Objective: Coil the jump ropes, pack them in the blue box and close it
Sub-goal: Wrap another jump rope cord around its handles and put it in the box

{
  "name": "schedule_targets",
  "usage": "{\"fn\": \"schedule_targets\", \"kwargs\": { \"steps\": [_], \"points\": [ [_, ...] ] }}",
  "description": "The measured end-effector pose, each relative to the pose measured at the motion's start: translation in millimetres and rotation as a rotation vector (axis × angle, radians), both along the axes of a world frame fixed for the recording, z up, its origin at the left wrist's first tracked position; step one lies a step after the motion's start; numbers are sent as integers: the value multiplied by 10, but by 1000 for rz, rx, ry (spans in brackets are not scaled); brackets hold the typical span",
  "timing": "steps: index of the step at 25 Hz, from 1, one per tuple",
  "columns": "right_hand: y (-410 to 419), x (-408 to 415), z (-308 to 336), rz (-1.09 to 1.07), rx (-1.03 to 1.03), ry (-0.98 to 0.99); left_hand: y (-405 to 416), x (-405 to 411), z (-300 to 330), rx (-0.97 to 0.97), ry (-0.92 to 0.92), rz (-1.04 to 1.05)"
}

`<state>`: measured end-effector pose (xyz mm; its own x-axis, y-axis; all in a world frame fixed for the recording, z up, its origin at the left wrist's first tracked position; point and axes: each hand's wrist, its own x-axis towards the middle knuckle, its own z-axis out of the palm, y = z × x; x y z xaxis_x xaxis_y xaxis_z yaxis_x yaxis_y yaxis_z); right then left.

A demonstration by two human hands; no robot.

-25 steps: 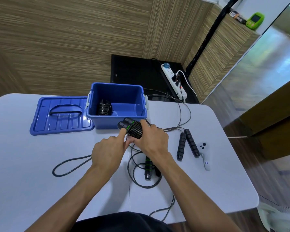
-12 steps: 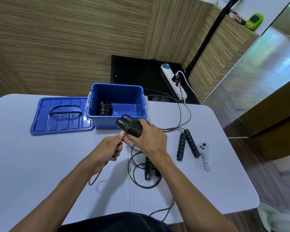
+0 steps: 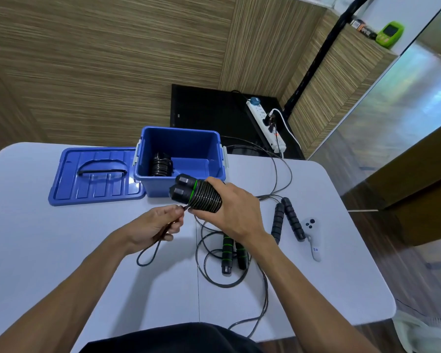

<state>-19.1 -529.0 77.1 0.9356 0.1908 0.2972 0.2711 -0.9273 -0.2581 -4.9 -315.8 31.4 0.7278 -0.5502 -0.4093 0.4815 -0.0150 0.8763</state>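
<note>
At frame centre, the right hand (image 3: 233, 207) grips a jump rope's paired handles (image 3: 197, 193), cord wound round them. The left hand (image 3: 155, 225) pinches the last loop (image 3: 148, 253); keep it taut, tuck the end, then drop the bundle into the blue box (image 3: 180, 159) just behind.

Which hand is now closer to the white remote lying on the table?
Right. The right hand holds the wound rope handles, left of the white remote; the left hand pinches the rope end, farther left.
</note>
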Motion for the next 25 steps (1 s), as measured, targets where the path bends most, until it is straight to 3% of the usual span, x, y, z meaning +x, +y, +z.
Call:
{"fn": "schedule_targets", "kwargs": {
  "steps": [6, 11, 14, 19, 21, 25],
  "points": [
    [-101, -15, -20, 178, 59, 42, -108, 83, 105, 123, -45, -231],
    [-67, -12, 35, 319, 8, -14, -22, 207, 104, 243, -49, -285],
    [4, -168, -116, 370, -21, -6, 74, 311, 174, 437, -101, -577],
    [110, -182, -125, 371, -60, 26, 79, 468, 231, 471, 10, -700],
    [176, -171, -109, 405, -109, 44, 30, 582, 267, 646, -48, -800],
    [437, -293, -161, 367, -177, 187, -294, 689, 587, 1215, -388, -982]
  ]
}}
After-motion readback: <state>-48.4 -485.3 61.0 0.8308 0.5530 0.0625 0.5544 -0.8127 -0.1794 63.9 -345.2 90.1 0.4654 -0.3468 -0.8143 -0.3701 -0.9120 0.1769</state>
